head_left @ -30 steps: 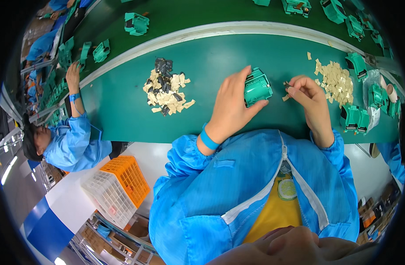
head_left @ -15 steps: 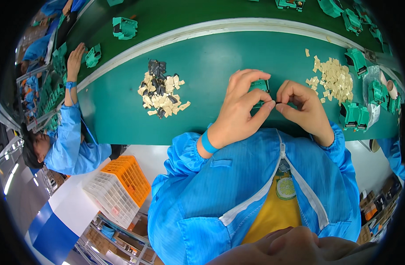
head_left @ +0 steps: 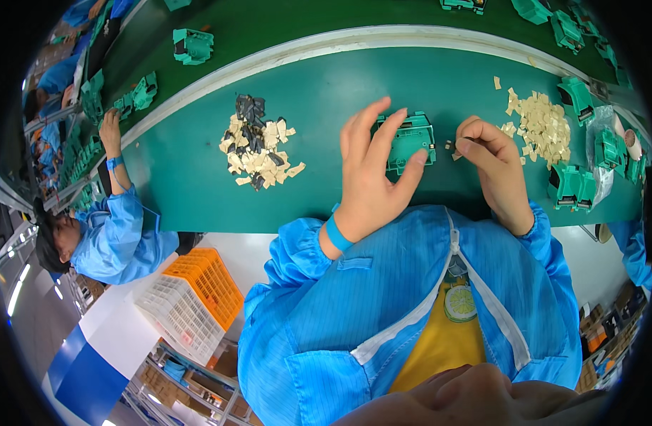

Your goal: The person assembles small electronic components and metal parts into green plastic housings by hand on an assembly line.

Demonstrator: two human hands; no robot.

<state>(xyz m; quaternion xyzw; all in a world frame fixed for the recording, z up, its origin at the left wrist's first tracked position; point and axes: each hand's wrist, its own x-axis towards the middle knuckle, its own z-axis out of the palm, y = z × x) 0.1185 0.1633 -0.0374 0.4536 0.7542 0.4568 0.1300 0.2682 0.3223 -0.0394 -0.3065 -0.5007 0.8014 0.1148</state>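
Note:
A green plastic housing [head_left: 405, 144] with raised walls lies on the green tabletop in front of me. My left hand [head_left: 379, 160] is open beside it, fingers and thumb spread and partly covering its left side and near edge. Right of the housing, my right hand [head_left: 488, 157] is low over the table with thumb and index finger pinched together. Tiny brown and beige bits [head_left: 449, 145] show at those fingertips; whether they are held or lie on the table, I cannot tell.
On the left is a pile of cream and black pieces [head_left: 270, 157]; on the right, a heap of cream pieces [head_left: 544, 128]. More green housings [head_left: 572, 186] stand at the right edge. Beyond a pale rail [head_left: 354, 39], a belt carries housings, where a co-worker's hand [head_left: 110, 126] reaches.
My hands have moved apart from their shared pinch. The left has opened and drawn back, uncovering the housing; the right has shifted slightly right. The co-worker's hand has moved down and left.

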